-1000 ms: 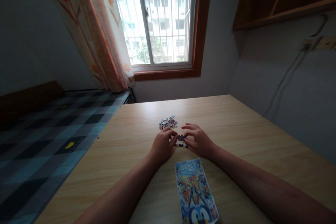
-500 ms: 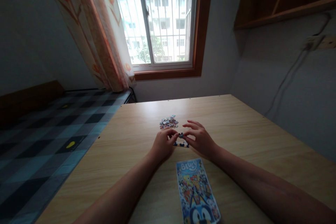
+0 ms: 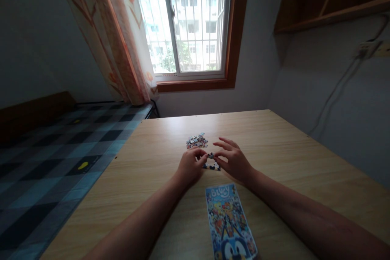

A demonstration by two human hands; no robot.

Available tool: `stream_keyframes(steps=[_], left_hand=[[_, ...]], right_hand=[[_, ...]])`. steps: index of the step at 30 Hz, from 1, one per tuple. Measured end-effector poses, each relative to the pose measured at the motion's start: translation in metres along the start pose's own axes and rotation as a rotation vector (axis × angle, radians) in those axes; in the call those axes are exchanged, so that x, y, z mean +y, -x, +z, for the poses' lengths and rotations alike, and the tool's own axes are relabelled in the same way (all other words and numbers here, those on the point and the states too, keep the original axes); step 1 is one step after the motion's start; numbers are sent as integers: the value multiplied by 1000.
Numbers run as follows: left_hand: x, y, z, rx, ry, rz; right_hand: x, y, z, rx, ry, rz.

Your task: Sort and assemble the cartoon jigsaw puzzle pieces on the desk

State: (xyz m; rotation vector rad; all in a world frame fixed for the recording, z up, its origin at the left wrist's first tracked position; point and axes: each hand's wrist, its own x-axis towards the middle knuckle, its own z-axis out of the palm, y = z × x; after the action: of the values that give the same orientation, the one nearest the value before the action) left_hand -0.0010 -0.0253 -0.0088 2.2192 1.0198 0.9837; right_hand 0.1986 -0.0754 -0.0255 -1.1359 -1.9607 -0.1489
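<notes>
Between the fingertips of both my hands is a small dark-and-light jigsaw puzzle piece (image 3: 211, 155), raised slightly off the table; whether it is one piece or two joined cannot be made out. My left hand (image 3: 191, 165) pinches its left side with thumb and forefinger. From the right, my right hand (image 3: 232, 158) pinches it too, the other fingers spread. Just below lies a short strip of joined puzzle pieces (image 3: 212, 167), dark and pale, partly hidden by my hands. A heap of loose puzzle pieces (image 3: 197, 141) sits beyond my left hand.
A colourful "Bluey" picture sheet or box (image 3: 230, 221) lies between my forearms on the wooden table (image 3: 146, 158). To the left is a bed with a checked cover (image 3: 70, 146). Ahead are a window (image 3: 191, 28) and a curtain (image 3: 112, 40); a wall shelf (image 3: 329, 20) hangs at right.
The view has shifted very slightly. Both hands keep their pinch on the puzzle piece, which seems turned a little; the heap and strip stay in place.
</notes>
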Motion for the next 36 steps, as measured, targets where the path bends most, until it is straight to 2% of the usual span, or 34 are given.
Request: stream_keyframes(steps=[18,24,28,32,36], left_hand=[[0,-1,0,18,-17,-39],[-5,-1,0,74,-5,-49],[-14,-4,-8,149,-43,-80],[-27,-9,-22,248,-133,-198],[-34,-10,-27,253,-249,-231]], right_hand=[[-9,-1,-2,-11,86,-17],[-6,0,-2,-8,100,-11],[-1,2,-2,6,53,20],[3,2,-3,35,10,48],[3,1,-4,57,0,62]])
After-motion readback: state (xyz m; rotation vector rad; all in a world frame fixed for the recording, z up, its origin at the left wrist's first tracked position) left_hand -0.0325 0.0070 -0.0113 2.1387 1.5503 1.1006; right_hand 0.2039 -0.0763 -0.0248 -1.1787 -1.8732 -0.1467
